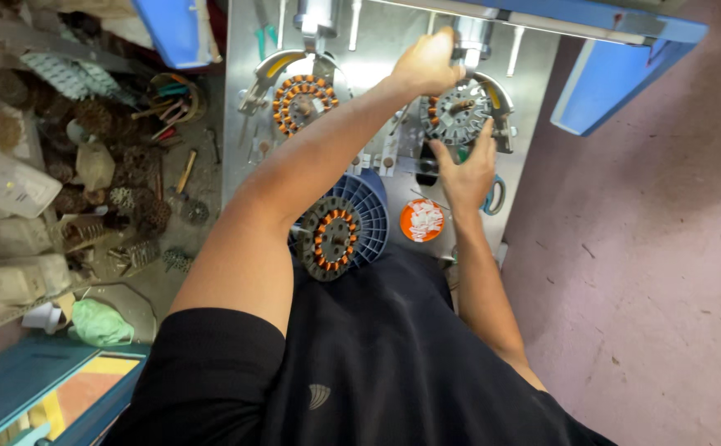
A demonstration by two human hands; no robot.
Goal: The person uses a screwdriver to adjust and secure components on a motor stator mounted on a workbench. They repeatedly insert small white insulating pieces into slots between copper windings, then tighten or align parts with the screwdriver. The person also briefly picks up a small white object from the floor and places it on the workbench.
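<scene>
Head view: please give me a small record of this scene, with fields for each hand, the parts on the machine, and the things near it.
left hand: raised, gripping the metal cylinder above the right stator
right hand: open, fingers touching the lower edge of the right stator
left station: copper-wound stator, no hand on it
near the body: another stator lying on a blue ribbed disc
small things: orange dish with white pieces
left bench: heap of wound stators and tools
</scene>
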